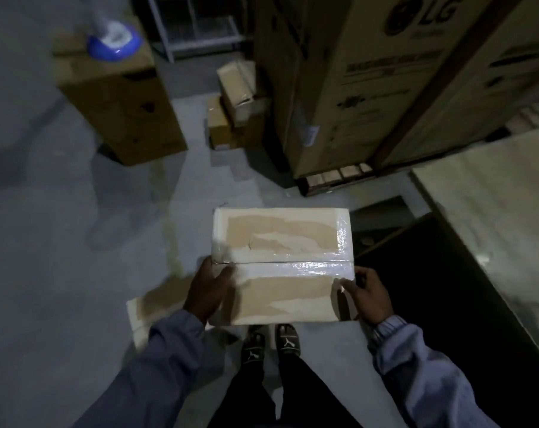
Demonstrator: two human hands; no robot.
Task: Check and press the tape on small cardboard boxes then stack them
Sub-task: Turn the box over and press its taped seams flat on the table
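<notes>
A small cardboard box (282,264) is held in the air above my feet, its top crossed by shiny clear tape (296,268) along the middle seam and down the right edge. My left hand (208,290) grips the box's left side, thumb lying on top near the seam. My right hand (370,293) holds the right side, thumb touching the tape's end at the top edge. A flat piece of cardboard (157,307) lies on the floor below and to the left of the box.
A pile of small taped boxes (236,103) sits on the floor ahead, against a tall LG carton (354,88). A brown carton (120,103) with a blue object on top stands far left. A pale slab (493,211) and dark opening lie to the right. The floor is grey concrete.
</notes>
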